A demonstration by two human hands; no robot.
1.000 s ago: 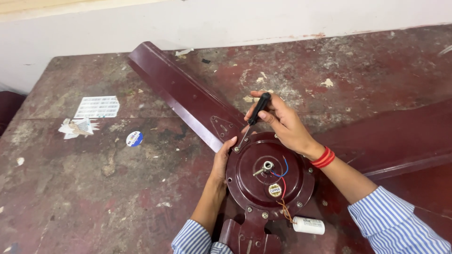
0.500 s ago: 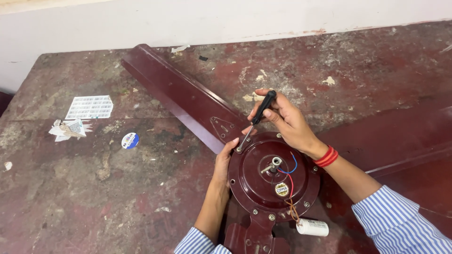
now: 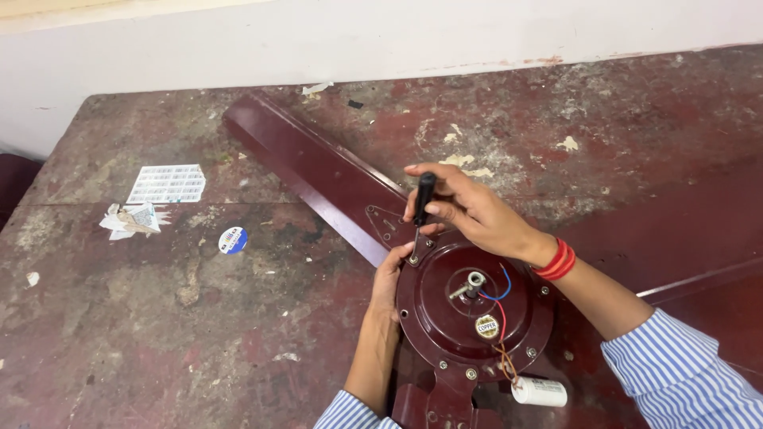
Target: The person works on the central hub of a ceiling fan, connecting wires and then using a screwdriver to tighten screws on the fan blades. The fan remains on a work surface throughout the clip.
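Far left of our fingers, well clear of the work, lay a torn paper scrap [image 3: 131,220], a printed white label [image 3: 167,183] and a small round blue-and-white sticker [image 3: 233,240], all flat on the worn red tabletop [image 3: 159,334]. None of it was in reach; just bench litter.

Closer in, one long maroon fan blade [image 3: 318,171] ran diagonally up and away from our fingers toward the wall, its root bracket ending right beside them.

Our left hand [image 3: 389,278] was pressed against the left rim of the round maroon motor housing [image 3: 469,306], fingers curled on the edge, closed against it but not wrapped around anything. We judged that was to brace the housing so it wouldn't turn.

Our right hand [image 3: 469,210] was closed on the black handle of the screwdriver [image 3: 421,208], held near upright. Its tip sat at a rim screw [image 3: 413,260] just above the left fingertips, so both hands worked the same point.

Below and right of the right fingers: the centre shaft, red and blue wires [image 3: 499,295] coming out beside it, and a white cylindrical capacitor [image 3: 539,391] lying loose past the lower rim, wired to the housing.
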